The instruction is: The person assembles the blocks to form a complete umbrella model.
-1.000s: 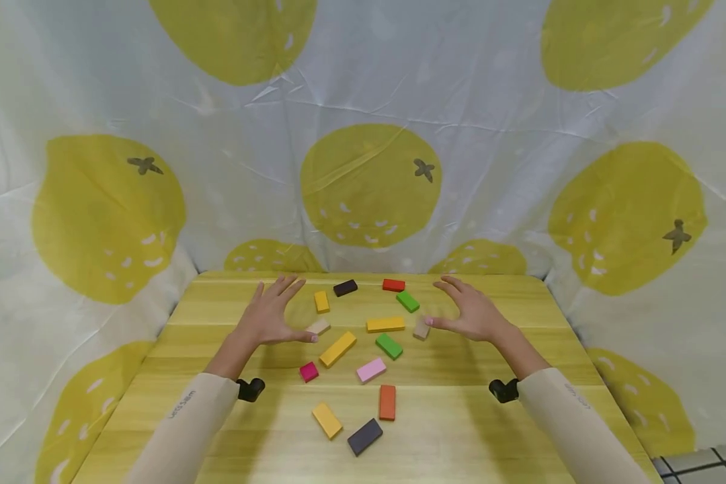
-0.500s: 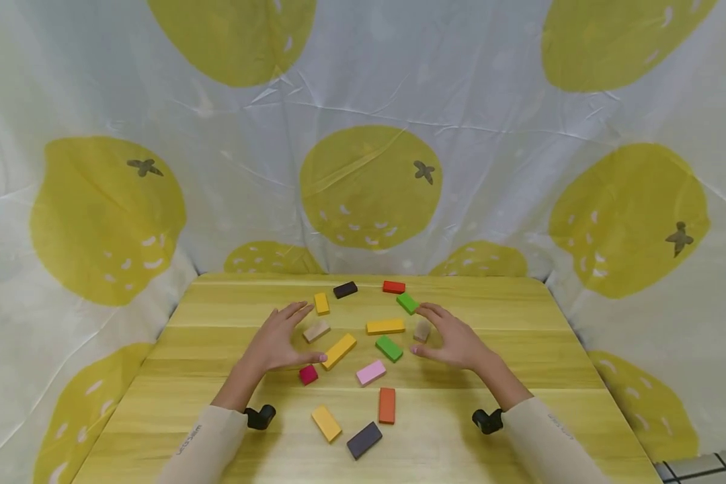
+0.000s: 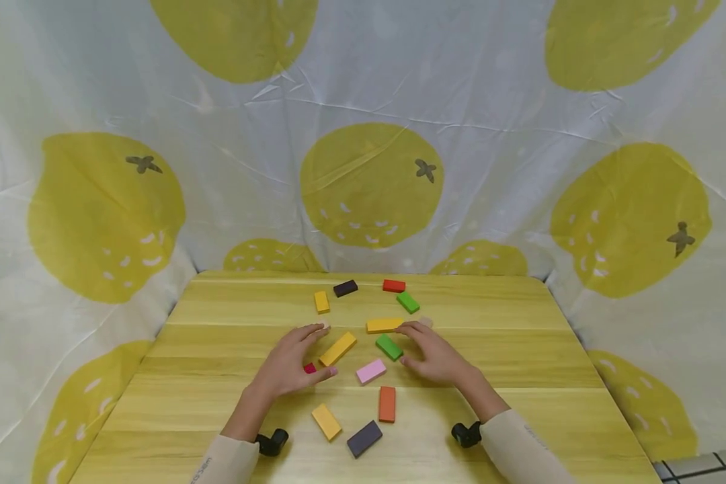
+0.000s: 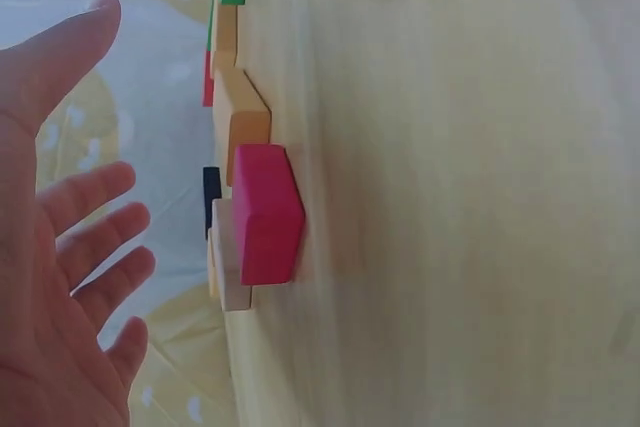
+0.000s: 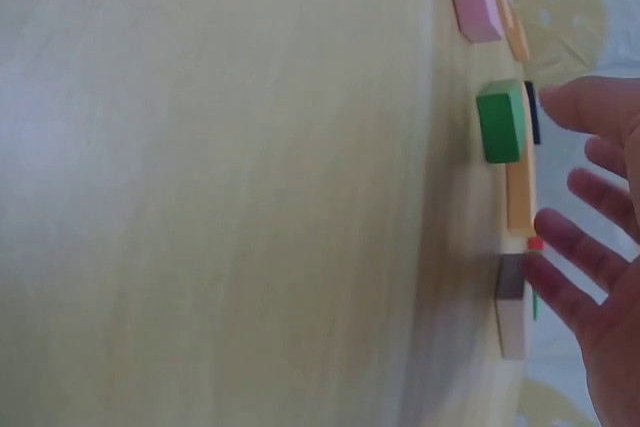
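My left hand point(image 3: 293, 363) hovers with its fingers spread over the left side of a scatter of small blocks, holding nothing. Partly hidden beneath it is a magenta block point(image 4: 268, 217), with a pale wooden block point(image 4: 231, 262) behind. A long yellow block point(image 3: 339, 349) lies just right of that hand. Over the right side, my right hand point(image 3: 438, 356) is also spread and holds nothing. Close to its fingers lie a green block point(image 3: 388, 347) and another yellow block point(image 3: 382, 326). A beige-grey block point(image 5: 511, 317) is mostly hidden behind this hand in the head view.
Nearer me lie a pink block point(image 3: 372, 371), an orange-red block point(image 3: 387, 404), a yellow block point(image 3: 327, 421) and a dark block point(image 3: 365, 439). Farther back are black point(image 3: 345, 288), red point(image 3: 394, 286), green point(image 3: 408, 302) and yellow blocks point(image 3: 321, 302). A lemon-print curtain point(image 3: 490, 202) backs the wooden table point(image 3: 520, 349).
Both hands have moved inward and toward the person's body, closer together over the blocks. The blocks look to be in the same places.
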A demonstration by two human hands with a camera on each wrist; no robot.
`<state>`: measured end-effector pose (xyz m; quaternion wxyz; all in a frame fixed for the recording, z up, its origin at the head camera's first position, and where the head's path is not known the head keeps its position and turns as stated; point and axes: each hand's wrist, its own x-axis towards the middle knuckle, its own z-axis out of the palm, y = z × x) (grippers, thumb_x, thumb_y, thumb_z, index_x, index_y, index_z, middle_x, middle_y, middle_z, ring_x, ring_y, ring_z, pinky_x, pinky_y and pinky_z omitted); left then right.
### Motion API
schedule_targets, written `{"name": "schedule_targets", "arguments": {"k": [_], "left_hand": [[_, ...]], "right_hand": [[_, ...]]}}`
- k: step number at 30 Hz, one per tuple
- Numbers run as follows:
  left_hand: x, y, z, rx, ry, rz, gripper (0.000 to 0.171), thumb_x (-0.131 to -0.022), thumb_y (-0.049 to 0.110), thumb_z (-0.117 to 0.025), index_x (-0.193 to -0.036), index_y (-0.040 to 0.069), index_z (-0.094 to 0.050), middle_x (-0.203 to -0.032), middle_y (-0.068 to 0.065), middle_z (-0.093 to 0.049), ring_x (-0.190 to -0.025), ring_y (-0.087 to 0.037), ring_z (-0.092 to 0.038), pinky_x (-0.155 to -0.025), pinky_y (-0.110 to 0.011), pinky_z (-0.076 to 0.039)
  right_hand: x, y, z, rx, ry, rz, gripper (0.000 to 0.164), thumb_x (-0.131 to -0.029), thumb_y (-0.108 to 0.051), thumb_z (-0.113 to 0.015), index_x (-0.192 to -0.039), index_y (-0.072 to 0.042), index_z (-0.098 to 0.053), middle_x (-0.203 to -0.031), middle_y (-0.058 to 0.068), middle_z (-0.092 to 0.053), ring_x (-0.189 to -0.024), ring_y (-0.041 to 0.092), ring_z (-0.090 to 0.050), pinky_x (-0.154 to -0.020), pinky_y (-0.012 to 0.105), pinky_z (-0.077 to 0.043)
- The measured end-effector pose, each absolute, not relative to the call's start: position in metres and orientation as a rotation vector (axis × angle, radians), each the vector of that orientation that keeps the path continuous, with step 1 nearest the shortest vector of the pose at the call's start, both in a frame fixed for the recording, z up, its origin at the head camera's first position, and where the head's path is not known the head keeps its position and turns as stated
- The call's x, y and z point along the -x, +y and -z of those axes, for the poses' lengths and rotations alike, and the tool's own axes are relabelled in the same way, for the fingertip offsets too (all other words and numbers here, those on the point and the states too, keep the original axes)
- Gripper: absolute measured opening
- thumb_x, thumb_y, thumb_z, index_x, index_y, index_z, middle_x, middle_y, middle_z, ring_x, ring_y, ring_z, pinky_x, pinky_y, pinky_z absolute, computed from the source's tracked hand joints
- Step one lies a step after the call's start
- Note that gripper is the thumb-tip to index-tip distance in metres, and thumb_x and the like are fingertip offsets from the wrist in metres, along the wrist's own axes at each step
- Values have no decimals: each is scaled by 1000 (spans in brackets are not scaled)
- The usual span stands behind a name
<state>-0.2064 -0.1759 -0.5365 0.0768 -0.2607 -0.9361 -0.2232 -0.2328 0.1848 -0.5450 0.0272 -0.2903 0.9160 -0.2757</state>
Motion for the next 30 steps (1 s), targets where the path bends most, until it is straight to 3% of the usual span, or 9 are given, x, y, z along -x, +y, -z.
{"name": "schedule_targets", "arguments": {"k": [5, 16, 30], "left_hand": [[196, -174, 547, 868, -2834, 718, 81, -88, 68, -67, -148, 15, -57, -159, -8, -48, -146, -35, -44, -120, -60, -34], [180, -163, 550, 885, -2886, 872, 70, -94, 60, -66, -150, 20, -55, -158, -1, -49, -147, -28, -44, -118, -55, -39], [175, -147, 547, 920, -2864, 908, 54, -100, 48, -64, -147, 20, -58, -152, 1, -54, -143, -23, -49, -117, -51, -42]], "right_hand": [[236, 184, 556, 929, 2809, 835, 56, -98, -24, -68, -151, -15, -52, -158, 11, -46, -146, 33, -44, -117, 55, -41], [242, 176, 567, 998, 2738, 861, 48, -107, -19, -55, -154, -17, -50, -161, 6, -44, -149, 32, -41, -119, 55, -38], [242, 168, 571, 996, 2772, 851, 44, -105, -20, -59, -150, -19, -56, -158, 0, -49, -135, 24, -51, -110, 51, -46]]}}
